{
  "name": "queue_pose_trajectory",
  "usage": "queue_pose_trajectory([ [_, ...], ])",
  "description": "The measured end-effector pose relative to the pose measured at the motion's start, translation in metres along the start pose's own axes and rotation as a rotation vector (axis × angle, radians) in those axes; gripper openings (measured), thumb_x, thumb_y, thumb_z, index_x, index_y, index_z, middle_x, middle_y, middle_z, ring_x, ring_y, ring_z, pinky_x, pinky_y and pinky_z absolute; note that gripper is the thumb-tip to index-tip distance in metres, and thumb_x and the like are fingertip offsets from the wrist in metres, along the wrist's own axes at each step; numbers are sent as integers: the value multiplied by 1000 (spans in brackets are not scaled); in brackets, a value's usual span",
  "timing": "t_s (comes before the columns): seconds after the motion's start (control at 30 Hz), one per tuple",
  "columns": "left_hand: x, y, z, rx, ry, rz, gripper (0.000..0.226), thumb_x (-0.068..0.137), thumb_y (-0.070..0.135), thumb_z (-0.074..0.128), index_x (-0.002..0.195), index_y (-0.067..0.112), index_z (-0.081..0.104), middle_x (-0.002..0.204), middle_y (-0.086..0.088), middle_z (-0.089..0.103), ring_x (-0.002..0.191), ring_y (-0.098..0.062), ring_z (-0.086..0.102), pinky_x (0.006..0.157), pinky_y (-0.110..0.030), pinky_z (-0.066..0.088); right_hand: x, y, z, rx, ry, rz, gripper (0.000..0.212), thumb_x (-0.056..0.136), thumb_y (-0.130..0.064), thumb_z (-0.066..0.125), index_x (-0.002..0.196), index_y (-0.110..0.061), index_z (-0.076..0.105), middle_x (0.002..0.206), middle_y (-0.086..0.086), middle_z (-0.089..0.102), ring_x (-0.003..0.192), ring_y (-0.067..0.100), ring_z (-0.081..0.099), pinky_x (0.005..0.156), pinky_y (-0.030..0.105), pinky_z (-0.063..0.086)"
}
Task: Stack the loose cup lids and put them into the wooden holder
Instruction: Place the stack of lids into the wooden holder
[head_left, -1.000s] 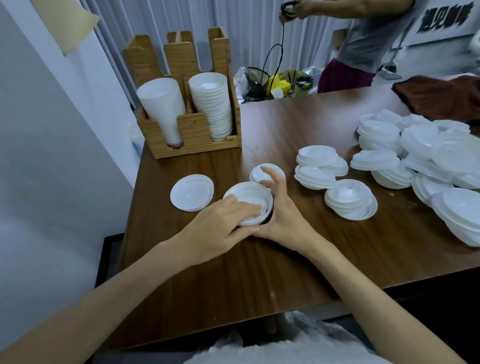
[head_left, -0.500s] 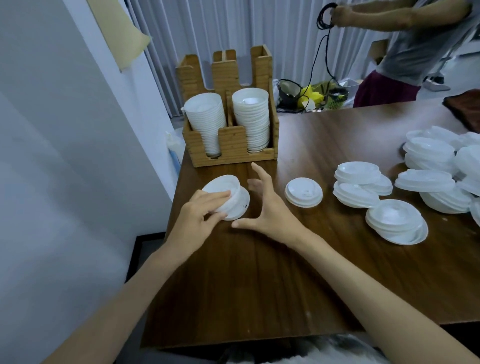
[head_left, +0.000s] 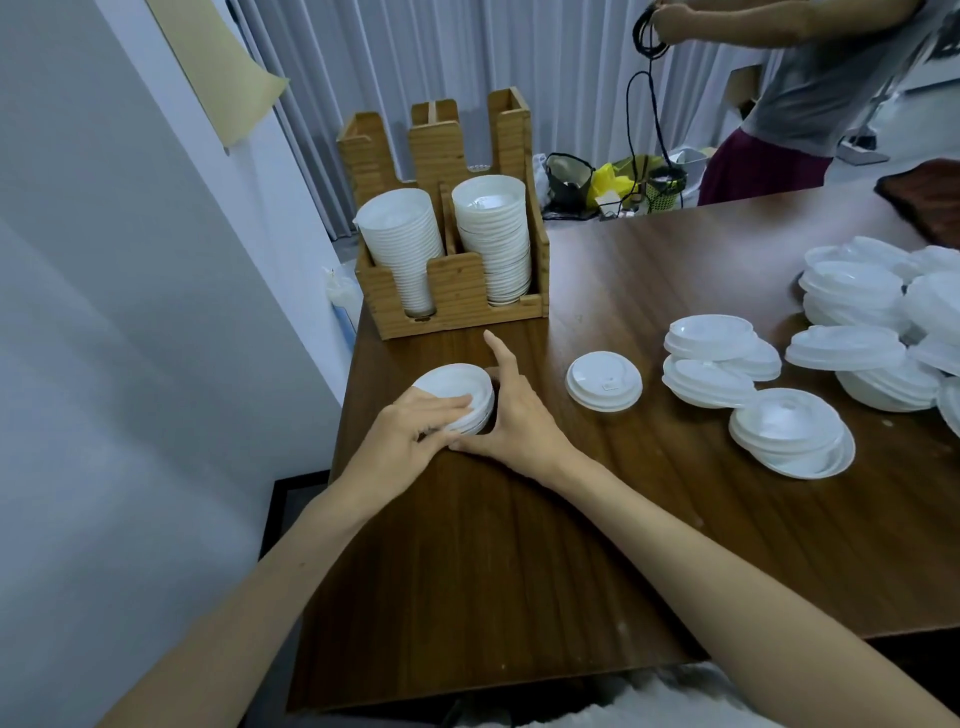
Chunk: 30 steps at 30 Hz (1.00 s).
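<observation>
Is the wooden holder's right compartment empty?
No, a tall stack of white lids stands in the right compartment of the wooden holder.

The right hand (head_left: 511, 415) has closed against the lid stack (head_left: 457, 387) under the left hand (head_left: 410, 436).

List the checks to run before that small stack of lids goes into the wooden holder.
1. Hold: left hand grips the small stack from above, right hand braces its side: ok.
2. Lid edges flush: cannot tell.
3. Table between stack and wooden holder free of lids: ok.
4. Room above the holder's right-hand stack: ok, posts rise higher.
5. Lids facing as the stored ones: cannot tell.
</observation>
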<state>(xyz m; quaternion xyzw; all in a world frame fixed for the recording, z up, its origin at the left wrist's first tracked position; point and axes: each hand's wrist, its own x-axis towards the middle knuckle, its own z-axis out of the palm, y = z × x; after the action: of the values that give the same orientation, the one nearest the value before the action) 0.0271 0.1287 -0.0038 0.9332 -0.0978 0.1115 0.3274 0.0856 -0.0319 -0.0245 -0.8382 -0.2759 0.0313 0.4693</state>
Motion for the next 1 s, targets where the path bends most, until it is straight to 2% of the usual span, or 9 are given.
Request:
queue_pose_trajectory([
  [0.13,1,-1,-3,32,-27,4,38,86,10,65,123,15,60,123,8,60,109,15,42,98,-11,29,2,1,1,1,-5,2,124,65,-37,87,152,-28,-1,128,3,52,116,19,50,100,34,40],
  [0.27,3,-4,-5,149,-111,35,36,91,17,59,127,18,58,130,8,57,122,-2,42,106,-24,20,3,2,2,1,-12,0,123,64,-39,87,150,-32,-1,128,2,53,114,19,54,101,41,44],
  [0.4,1,-7,-5,215,-187,32,36,95,20,52,131,20,54,135,7,53,128,-8,40,110,-34,28,4,4,2,4,-8,-5,121,64,-42,86,149,-33,0,128,2,54,112,19,56,99,42,46],
  [0.5,0,-7,-6,261,-221,29,37,97,22,48,134,22,50,137,7,50,128,-8,38,108,-32,30,4,6,3,9,-4,-9,120,64,-43,86,149,-34,1,128,1,53,112,18,56,99,41,47],
  [0.6,-1,-3,-5,269,-227,16,40,99,28,43,138,24,45,142,10,45,130,-6,33,108,-27,23,5,6,3,18,-2,0,116,67,-41,84,149,-33,2,129,0,53,114,17,56,101,41,46],
  [0.7,-4,2,0,272,-201,29,42,99,33,40,140,25,42,145,13,39,132,-5,29,107,-23,17,3,4,0,37,-28,13,110,71,-36,82,150,-32,6,138,0,49,125,16,49,108,37,40],
  [0.8,-4,2,2,269,-164,39,41,99,33,38,138,23,45,144,12,41,133,-4,31,109,-24,19,-6,3,-13,-103,-32,-25,97,77,-29,79,150,-29,15,149,-1,38,137,14,34,111,27,29],
  [0.9,1,4,6,252,-19,71,37,100,28,40,134,18,52,141,7,47,131,-7,35,110,-24,21,-19,4,-38,-362,144,-38,71,86,-23,69,147,-22,32,152,3,33,142,19,26,116,33,21],
  [1.0,12,24,18,207,23,153,36,99,28,43,132,19,53,140,9,46,130,-3,33,106,-20,21,-23,12,-62,-504,258,75,52,91,-23,62,140,-14,44,149,12,35,139,28,29,115,36,22],
])
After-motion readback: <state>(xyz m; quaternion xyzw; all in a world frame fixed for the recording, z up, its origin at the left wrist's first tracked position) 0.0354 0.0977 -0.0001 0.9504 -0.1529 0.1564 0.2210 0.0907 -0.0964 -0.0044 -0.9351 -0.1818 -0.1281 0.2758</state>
